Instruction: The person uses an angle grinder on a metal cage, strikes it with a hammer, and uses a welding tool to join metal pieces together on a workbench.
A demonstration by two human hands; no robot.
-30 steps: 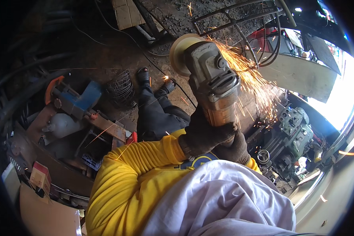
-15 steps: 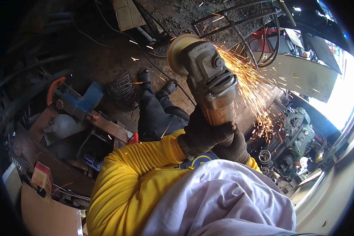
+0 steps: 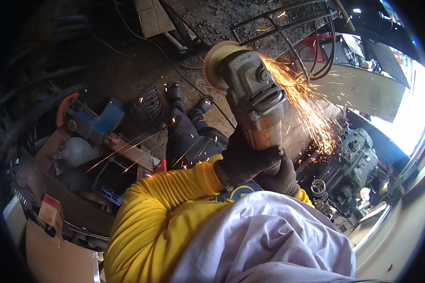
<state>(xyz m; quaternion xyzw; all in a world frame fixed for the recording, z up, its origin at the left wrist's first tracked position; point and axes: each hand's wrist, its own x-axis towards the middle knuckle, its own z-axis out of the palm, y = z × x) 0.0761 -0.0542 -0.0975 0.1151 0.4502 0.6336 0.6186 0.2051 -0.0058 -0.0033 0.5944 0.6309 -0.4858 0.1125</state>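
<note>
An angle grinder (image 3: 255,96) with a worn grey and brown body points away from me, held in both gloved hands. My left hand (image 3: 245,162), in a dark knit glove, is closed around its rear body. Close against it, my right hand (image 3: 284,178) is also closed on the grinder's rear end, its fingers partly hidden. The pale round disc (image 3: 217,65) sits at the grinder's far left side. Bright orange sparks (image 3: 300,101) stream from the head toward the lower right. Whatever the disc touches is hidden behind the grinder head.
Beyond the grinder, a bent metal bar frame (image 3: 288,29) rests on a grimy table (image 3: 203,21). A blue machine (image 3: 99,120) and a wire basket (image 3: 148,106) are at left. A greenish engine-like machine (image 3: 359,153) stands at right. A dark cable (image 3: 198,87) crosses the floor.
The grinder has shifted very slightly to the right. The spark stream is denser, and several stray sparks now fly over the left sleeve. Both hands keep their grip.
</note>
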